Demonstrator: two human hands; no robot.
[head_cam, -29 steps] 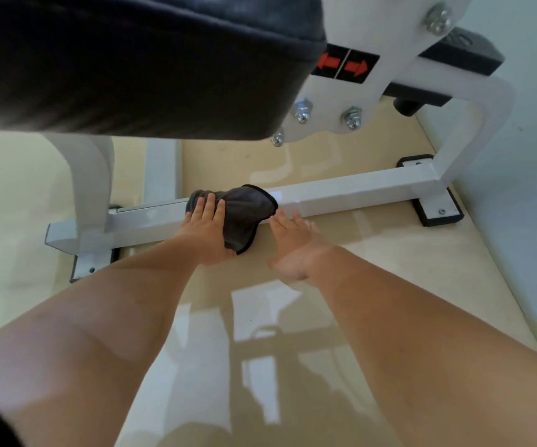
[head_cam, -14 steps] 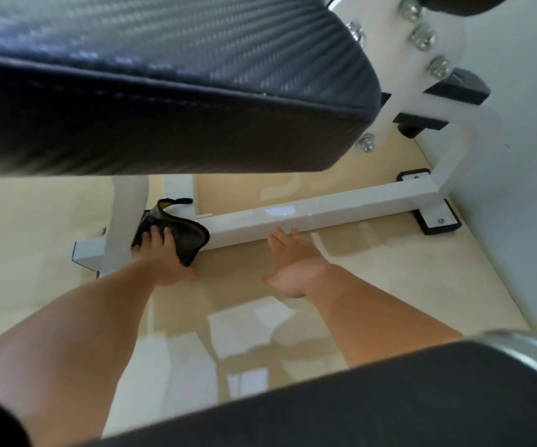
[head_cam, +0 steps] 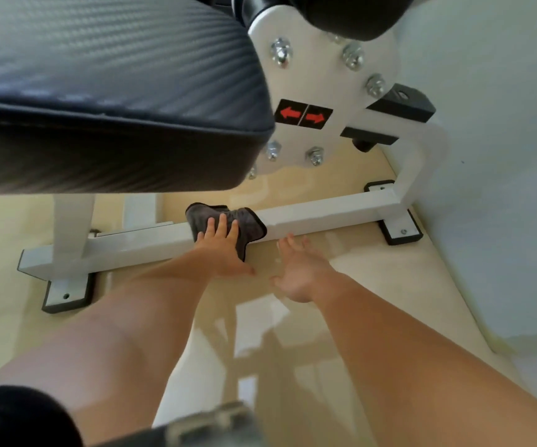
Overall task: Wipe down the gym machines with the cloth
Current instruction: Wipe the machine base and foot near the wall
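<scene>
Left hand [head_cam: 222,253]: flat, fingers [head_cam: 222,225] straight and laid on the cloth [head_cam: 251,224], pressing it against the bar [head_cam: 325,214]. Thumb is off the cloth, on the near side. No curl, no pinch.

Cloth: dark grey with a dark edge, bunched, draped over the top and near face of the bar, about midway between the bar's two ends. Its lower corner hangs down the near face toward the floor [head_cam: 357,317].

Right hand [head_cam: 299,272]: fingers spread and relaxed, holding nothing. It sits just right of the left hand, apart from the cloth, with its fingertips just beside the bar's near edge. Cannot tell whether the palm touches the floor.

Bar: white square tube, glossy, lying low across the floor. Right-end foot [head_cam: 400,235] and left-end foot [head_cam: 67,296] are black-rimmed, each with a screw. White post [head_cam: 72,227] rises from the bar near its left end. At the right end the tube bends upward beside the wall [head_cam: 502,156].

Above the bar: black pad [head_cam: 99,91] with a weave texture; the cloth lies below its right corner. White plate [head_cam: 312,75] with hex bolts sits at the pad's right end. Black label [head_cam: 302,116] on the plate shows two red arrows pointing apart.

Floor: beige, glossy, with reflections. Black sleeve [head_cam: 12,414] at lower left.
</scene>
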